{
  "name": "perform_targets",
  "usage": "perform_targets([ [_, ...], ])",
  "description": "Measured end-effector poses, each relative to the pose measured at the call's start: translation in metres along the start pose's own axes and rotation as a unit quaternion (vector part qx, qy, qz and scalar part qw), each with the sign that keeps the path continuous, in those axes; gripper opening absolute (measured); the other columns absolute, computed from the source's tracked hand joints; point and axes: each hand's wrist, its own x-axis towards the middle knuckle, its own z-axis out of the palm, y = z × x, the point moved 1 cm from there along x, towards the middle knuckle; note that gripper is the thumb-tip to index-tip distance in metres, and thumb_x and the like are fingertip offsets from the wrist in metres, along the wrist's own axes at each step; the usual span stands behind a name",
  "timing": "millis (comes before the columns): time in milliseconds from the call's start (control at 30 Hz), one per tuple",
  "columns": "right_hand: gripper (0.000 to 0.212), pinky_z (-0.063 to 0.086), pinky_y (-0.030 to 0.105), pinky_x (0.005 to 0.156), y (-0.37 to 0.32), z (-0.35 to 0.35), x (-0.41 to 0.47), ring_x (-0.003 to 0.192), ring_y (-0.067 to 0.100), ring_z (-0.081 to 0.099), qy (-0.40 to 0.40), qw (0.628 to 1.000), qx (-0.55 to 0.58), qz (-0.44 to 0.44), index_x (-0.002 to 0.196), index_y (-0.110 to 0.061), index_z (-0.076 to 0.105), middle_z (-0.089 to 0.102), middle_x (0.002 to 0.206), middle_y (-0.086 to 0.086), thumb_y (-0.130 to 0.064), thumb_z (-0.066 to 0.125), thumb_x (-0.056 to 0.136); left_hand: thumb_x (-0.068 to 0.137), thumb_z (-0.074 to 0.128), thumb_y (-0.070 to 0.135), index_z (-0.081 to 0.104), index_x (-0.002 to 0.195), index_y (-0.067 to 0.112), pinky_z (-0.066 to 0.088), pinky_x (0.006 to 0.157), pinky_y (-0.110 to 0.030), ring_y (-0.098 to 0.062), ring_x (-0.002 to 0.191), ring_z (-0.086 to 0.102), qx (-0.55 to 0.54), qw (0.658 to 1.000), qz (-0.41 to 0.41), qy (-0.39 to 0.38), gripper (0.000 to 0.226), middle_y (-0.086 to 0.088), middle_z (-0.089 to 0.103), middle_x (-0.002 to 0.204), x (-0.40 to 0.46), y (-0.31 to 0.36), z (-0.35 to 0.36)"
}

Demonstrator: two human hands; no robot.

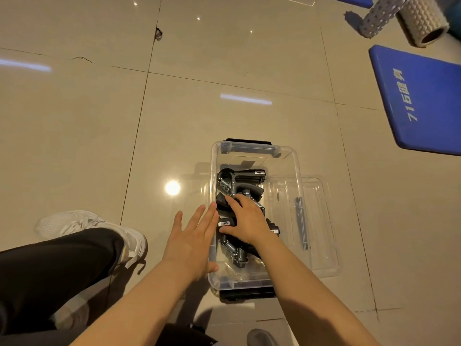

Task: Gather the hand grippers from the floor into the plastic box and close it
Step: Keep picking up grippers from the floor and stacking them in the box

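Several black hand grippers with steel coil springs (238, 186) lie inside the clear rectangular plastic box (294, 166) on the beige tiled floor (99, 121). The right hand (245, 219) grasps one gripper within the box. The left hand (193, 239), fingers straight, presses the box wall at 9 o'clock. The transparent lid (316, 221) lies touching the box at 3 o'clock.

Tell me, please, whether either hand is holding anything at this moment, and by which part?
The right hand grips a hand gripper by its black handle inside the plastic box. The left hand holds nothing, resting flat against the box's wall.
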Motion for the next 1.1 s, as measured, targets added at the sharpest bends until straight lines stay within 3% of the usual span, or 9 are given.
perform_targets([
  [133, 0.063, 0.024, 0.036, 0.112, 0.021, -0.009, -0.051, 0.137, 0.023, 0.029, 0.09, 0.995, 0.021, 0.049, 0.143, -0.021, 0.035, 0.031, 0.15, 0.006, -0.041, 0.058, 0.089, 0.086, 0.048, 0.062, -0.025, 0.143, 0.016, -0.001, 0.114, -0.053, -0.022, 0.142, -0.022, -0.015, 1.0, 0.004, -0.009, 0.104, 0.001, -0.044, 0.136, 0.0, -0.004, -0.005],
  [267, 0.049, 0.034, 0.032, 0.103, 0.039, -0.002, -0.097, 0.124, 0.022, 0.042, 0.065, 0.996, -0.054, 0.027, 0.132, -0.019, 0.048, 0.043, 0.139, 0.004, -0.035, 0.059, 0.087, 0.088, 0.048, 0.058, -0.018, 0.146, 0.016, 0.002, 0.115, -0.051, -0.02, 0.143, -0.017, -0.039, 0.999, 0.0, -0.004, 0.098, 0.003, -0.037, 0.144, -0.001, -0.002, -0.01],
  [367, 0.063, 0.032, 0.035, 0.108, 0.045, -0.004, -0.095, 0.13, 0.024, 0.035, 0.034, 0.993, -0.111, 0.004, 0.138, -0.02, 0.039, 0.036, 0.145, 0.004, -0.034, 0.064, 0.083, 0.089, 0.045, 0.059, -0.01, 0.149, 0.015, 0.002, 0.115, -0.05, -0.019, 0.144, -0.014, -0.047, 0.999, -0.017, 0.019, 0.093, -0.001, -0.02, 0.156, -0.006, -0.002, -0.014],
  [500, 0.087, 0.027, 0.038, 0.109, 0.05, -0.005, -0.079, 0.13, 0.029, 0.032, -0.029, 0.981, -0.189, -0.007, 0.146, -0.019, 0.023, 0.033, 0.145, 0.01, -0.037, 0.072, 0.076, 0.09, 0.041, 0.06, 0.0, 0.15, 0.016, 0.005, 0.115, -0.049, -0.02, 0.144, -0.012, -0.052, 0.996, -0.054, 0.036, 0.086, -0.002, -0.013, 0.158, -0.02, -0.008, -0.018],
  [733, 0.083, 0.025, 0.041, 0.111, 0.049, -0.004, -0.082, 0.132, 0.031, 0.029, -0.032, 0.974, -0.223, -0.009, 0.147, -0.019, 0.018, 0.031, 0.145, 0.013, -0.041, 0.065, 0.081, 0.092, 0.04, 0.056, 0.006, 0.15, 0.022, 0.005, 0.115, -0.046, -0.021, 0.145, -0.009, -0.032, 0.99, -0.065, 0.119, 0.076, -0.001, -0.008, 0.158, -0.049, -0.009, -0.021],
  [800, 0.081, 0.025, 0.043, 0.111, 0.043, -0.008, -0.085, 0.135, 0.03, 0.026, -0.017, 0.979, -0.201, -0.012, 0.147, -0.021, 0.02, 0.027, 0.149, 0.012, -0.041, 0.064, 0.082, 0.093, 0.044, 0.049, 0.012, 0.15, 0.026, 0.011, 0.115, -0.043, -0.021, 0.145, 0.003, -0.064, 0.986, -0.042, 0.15, 0.069, -0.001, 0.002, 0.158, -0.058, -0.004, -0.021],
  [867, 0.075, 0.026, 0.042, 0.112, 0.031, -0.019, -0.091, 0.138, 0.028, 0.025, 0.008, 0.989, -0.149, -0.013, 0.147, -0.021, 0.023, 0.023, 0.153, 0.01, -0.04, 0.061, 0.085, 0.092, 0.051, 0.038, 0.027, 0.146, 0.029, 0.032, 0.108, -0.034, -0.017, 0.134, 0.033, -0.157, 0.97, -0.013, 0.183, 0.059, 0.003, 0.022, 0.152, -0.066, 0.0, -0.024],
  [933, 0.066, 0.029, 0.039, 0.111, 0.015, -0.034, -0.099, 0.138, 0.025, 0.026, 0.057, 0.995, -0.082, -0.024, 0.144, -0.021, 0.031, 0.024, 0.153, 0.008, -0.038, 0.06, 0.088, 0.09, 0.055, 0.027, 0.043, 0.136, 0.029, 0.046, 0.092, -0.027, -0.008, 0.107, 0.053, -0.281, 0.936, -0.002, 0.211, 0.047, 0.007, 0.043, 0.135, -0.075, 0.003, -0.033],
  [1100, 0.038, 0.037, 0.03, 0.102, -0.033, -0.088, -0.125, 0.127, 0.015, 0.038, 0.219, 0.969, 0.1, -0.057, 0.126, -0.018, 0.055, 0.043, 0.138, -0.001, -0.028, 0.059, 0.09, 0.088, 0.061, 0.016, 0.064, 0.109, 0.024, 0.047, 0.081, -0.018, 0.001, 0.086, 0.058, -0.442, 0.832, -0.014, 0.336, 0.023, 0.01, 0.064, 0.093, -0.099, 0.003, -0.072],
])
